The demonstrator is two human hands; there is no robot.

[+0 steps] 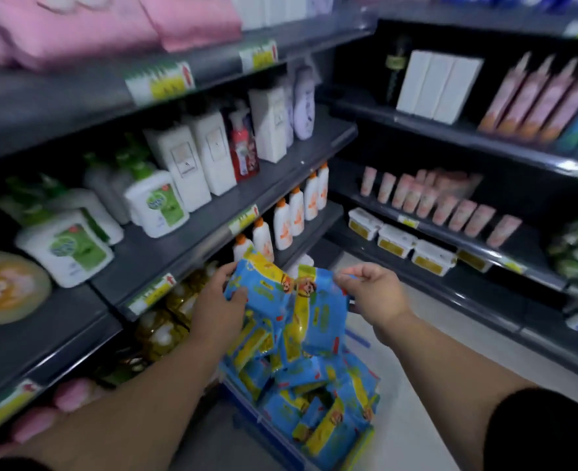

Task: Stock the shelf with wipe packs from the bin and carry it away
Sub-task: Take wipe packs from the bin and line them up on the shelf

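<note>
My left hand (214,300) grips a blue-and-yellow plastic wipe pack (263,287); my right hand (376,294) pinches a second pack (323,311).

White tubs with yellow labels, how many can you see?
3. They sit in a row on the right, on the shelf under the pink tubes: far tub, middle tub, near tub. More may be hidden behind them.

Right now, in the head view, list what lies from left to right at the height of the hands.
orange round pack → green-label soap bottle → left hand → held wipe packs → right hand → green packs on the far-right shelf
</note>
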